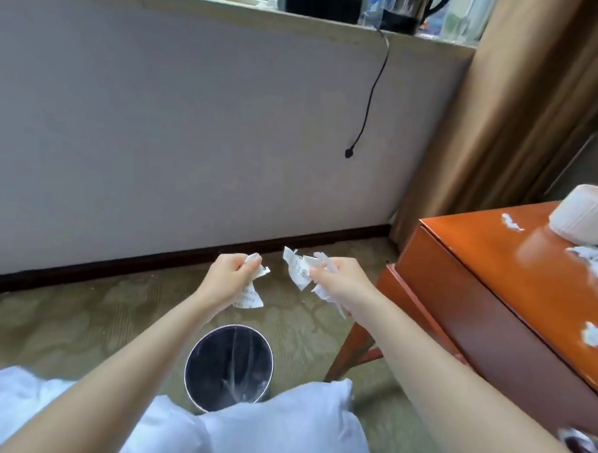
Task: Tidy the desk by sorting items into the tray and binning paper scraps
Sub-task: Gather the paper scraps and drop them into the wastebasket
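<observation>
Both arms extend over the carpet above a round metal bin (pixel 229 367), which stands on the floor beside the wooden desk (pixel 515 270). The left hand (pixel 228 278) is clenched around torn paper scraps (pixel 250 297). The right hand (pixel 340 279) is clenched around a second bunch of scraps (pixel 299 267). More loose scraps (pixel 594 261) lie on the desk top near a white tissue box (pixel 586 213).

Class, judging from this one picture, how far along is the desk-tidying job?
Done: nothing certain; the bin contents are unclear. In hand: the left hand and right hand each grip paper scraps out over the floor, with the bin lower in view. Left: more scraps on the desk; no tray is in view.
</observation>
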Demonstrator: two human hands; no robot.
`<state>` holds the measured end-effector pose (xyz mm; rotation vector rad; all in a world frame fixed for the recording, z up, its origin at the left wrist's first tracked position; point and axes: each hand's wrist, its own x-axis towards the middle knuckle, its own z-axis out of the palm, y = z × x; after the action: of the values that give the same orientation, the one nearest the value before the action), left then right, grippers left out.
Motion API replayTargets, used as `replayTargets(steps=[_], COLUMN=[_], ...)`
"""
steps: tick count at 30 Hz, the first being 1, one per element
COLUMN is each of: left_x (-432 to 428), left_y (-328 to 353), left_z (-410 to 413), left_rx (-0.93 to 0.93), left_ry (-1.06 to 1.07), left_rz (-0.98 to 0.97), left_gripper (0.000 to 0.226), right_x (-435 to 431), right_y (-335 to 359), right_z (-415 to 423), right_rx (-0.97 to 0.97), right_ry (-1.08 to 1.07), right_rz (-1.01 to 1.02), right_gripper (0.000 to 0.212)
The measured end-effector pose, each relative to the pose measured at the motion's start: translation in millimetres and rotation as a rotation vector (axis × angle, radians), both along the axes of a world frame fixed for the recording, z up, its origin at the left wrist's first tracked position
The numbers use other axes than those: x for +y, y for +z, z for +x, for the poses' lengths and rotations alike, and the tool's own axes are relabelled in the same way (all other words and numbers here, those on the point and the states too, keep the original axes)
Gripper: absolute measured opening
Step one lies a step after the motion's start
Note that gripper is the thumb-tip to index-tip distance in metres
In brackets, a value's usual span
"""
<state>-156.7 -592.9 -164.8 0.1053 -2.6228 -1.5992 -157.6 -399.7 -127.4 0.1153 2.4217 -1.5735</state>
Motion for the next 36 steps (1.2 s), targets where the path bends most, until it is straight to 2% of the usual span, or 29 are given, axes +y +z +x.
replayTargets(steps=[5,13,16,19,22,25,29,36], left_x=[-43.3,-72.7,-77.2,-77.3,-73.7,-71.6,-72.4,-70.5], left_y=[-70.5,-192.6,-236.9,-270.5,-292.4,-310.3,-332.2,-339.6], left_z=[-6.8,-20.3,-22.4,-24.8,-28.9,-28.9,-27.0,-29.0], left_rx=[-0.148,-0.4,-0.512,-0.607,-0.671,-0.741,-0.795,-0.825], left_ry=[0.071,0.216,0.237,0.275,0.291,0.284,0.259,0.22], left_rz=[0.017,0.111,0.115,0.132,0.138,0.08,0.025,-0.037], left_gripper=[0.045,0.037,0.031,0.028,0.028,0.027,0.024,0.016], right_x=[-48.0,-88.0,-95.8,-103.6,-112.2,-120.5,-130.1,-137.2], right_y=[-72.7,-183.2,-222.2,-257.7,-291.1,-319.7,-344.1,-351.7], right_z=[-24.0,-43.8,-47.9,-51.6,-57.0,-61.7,-61.2,-63.9], right_rx=[-0.154,-0.366,-0.406,-0.477,-0.534,-0.546,-0.625,-0.728], right_ry=[0.083,0.079,0.082,0.052,0.008,-0.027,0.003,0.038], right_rz=[0.005,0.042,0.116,0.151,0.155,0.198,0.238,0.177], right_gripper=[0.019,0.02,0.04,0.027,0.019,0.028,0.017,0.027])
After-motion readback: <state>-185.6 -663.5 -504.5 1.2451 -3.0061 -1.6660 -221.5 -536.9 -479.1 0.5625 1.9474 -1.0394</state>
